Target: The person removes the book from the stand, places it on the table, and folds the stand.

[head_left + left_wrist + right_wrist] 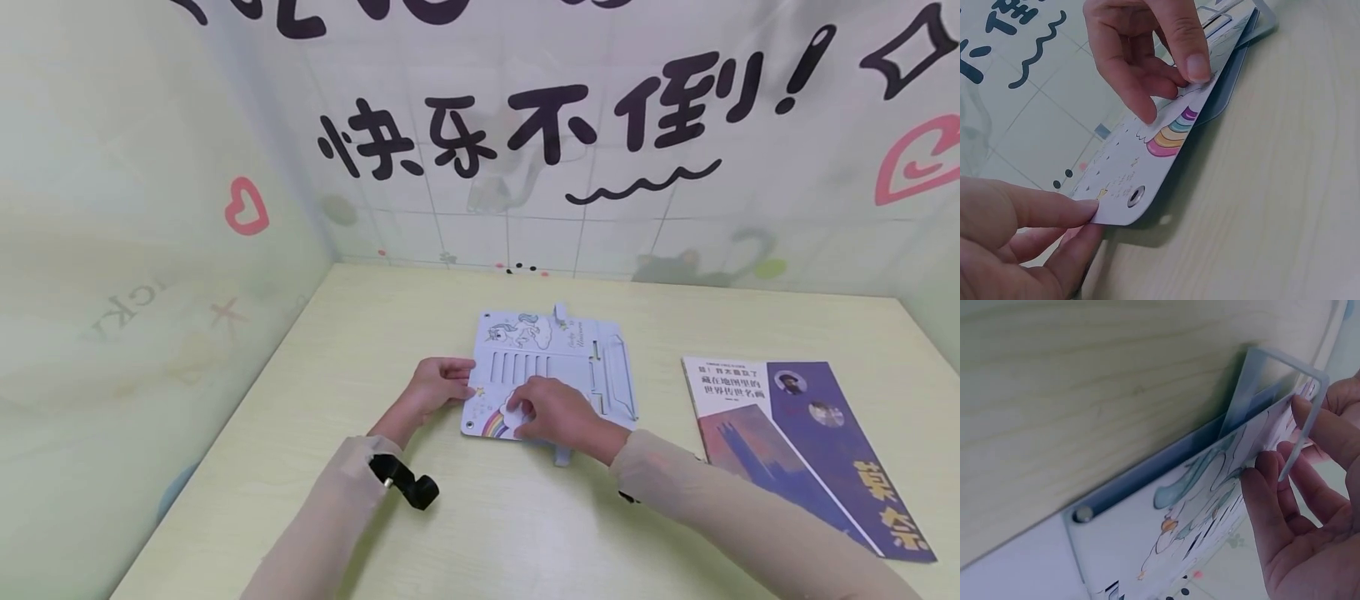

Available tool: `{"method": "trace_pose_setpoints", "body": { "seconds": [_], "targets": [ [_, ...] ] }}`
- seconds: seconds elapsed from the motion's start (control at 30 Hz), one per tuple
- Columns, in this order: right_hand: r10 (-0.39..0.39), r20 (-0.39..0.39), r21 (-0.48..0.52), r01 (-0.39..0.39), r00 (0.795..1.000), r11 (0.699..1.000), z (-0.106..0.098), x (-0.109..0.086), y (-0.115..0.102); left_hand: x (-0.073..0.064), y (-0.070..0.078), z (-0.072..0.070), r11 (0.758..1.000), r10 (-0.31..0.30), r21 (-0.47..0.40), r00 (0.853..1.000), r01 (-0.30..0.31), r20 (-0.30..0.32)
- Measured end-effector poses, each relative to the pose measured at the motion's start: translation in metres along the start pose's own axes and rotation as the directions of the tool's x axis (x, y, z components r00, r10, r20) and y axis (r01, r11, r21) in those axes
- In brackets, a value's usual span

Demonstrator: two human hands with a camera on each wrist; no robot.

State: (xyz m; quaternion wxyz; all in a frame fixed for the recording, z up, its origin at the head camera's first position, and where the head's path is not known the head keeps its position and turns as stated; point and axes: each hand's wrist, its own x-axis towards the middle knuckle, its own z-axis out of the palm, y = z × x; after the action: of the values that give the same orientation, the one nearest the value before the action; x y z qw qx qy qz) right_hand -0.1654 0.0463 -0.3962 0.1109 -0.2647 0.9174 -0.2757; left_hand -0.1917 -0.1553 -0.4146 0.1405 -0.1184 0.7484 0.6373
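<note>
A pale book stand [517, 367] printed with a unicorn and a rainbow lies on the table, slotted across its middle. My left hand [435, 385] pinches its left edge near the corner, thumb above and fingers below, as the left wrist view shows for the left hand [1029, 231]. Over the rainbow end, my right hand [557, 410] has bent, spread fingers touching the printed panel [1125, 169]. In the right wrist view, a bluish bracket [1291, 362] juts past the panel's edge, beside the right hand's fingers [1266, 500]. Nothing shows pinched between those fingers.
To the right, a purple and white book [813, 433] lies flat on the wooden table [495, 525], partly behind the right sleeve. A printed curtain [465, 225] hangs along the table's back, with another covering [150, 333] at left.
</note>
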Motion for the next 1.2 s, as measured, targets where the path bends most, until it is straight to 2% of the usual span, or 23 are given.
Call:
{"method": "trace_pose_setpoints", "body": {
  "seconds": [0.2,0.33,0.63,0.8,1.03,1.2],
  "targets": [
    [0.012,0.009,0.142,-0.013,1.0,0.99,-0.014,-0.005,0.005,0.001,-0.002,-0.001,1.0,-0.011,-0.007,1.0,0.011,-0.009],
    [0.012,-0.005,0.177,-0.011,1.0,0.984,-0.028,-0.014,0.014,0.003,-0.004,0.0,1.0,-0.008,-0.016,1.0,0.008,-0.01],
    [-0.033,-0.106,0.109,0.044,0.994,0.993,-0.057,-0.04,0.049,0.001,-0.006,0.0,1.0,-0.005,-0.031,1.0,0.005,-0.014],
    [-0.005,-0.139,0.092,0.018,0.99,0.996,-0.067,-0.055,0.065,0.002,-0.008,-0.001,0.999,-0.004,-0.038,1.0,0.004,-0.009],
    [0.083,-0.125,0.115,-0.068,0.989,0.991,-0.066,-0.071,0.085,0.002,-0.01,-0.001,0.999,-0.008,-0.045,1.0,0.007,-0.015],
    [0.097,-0.135,0.137,-0.078,0.986,0.987,-0.059,-0.077,0.098,0.001,-0.007,0.001,0.999,-0.018,-0.038,1.0,0.018,-0.018]
  ]
}}
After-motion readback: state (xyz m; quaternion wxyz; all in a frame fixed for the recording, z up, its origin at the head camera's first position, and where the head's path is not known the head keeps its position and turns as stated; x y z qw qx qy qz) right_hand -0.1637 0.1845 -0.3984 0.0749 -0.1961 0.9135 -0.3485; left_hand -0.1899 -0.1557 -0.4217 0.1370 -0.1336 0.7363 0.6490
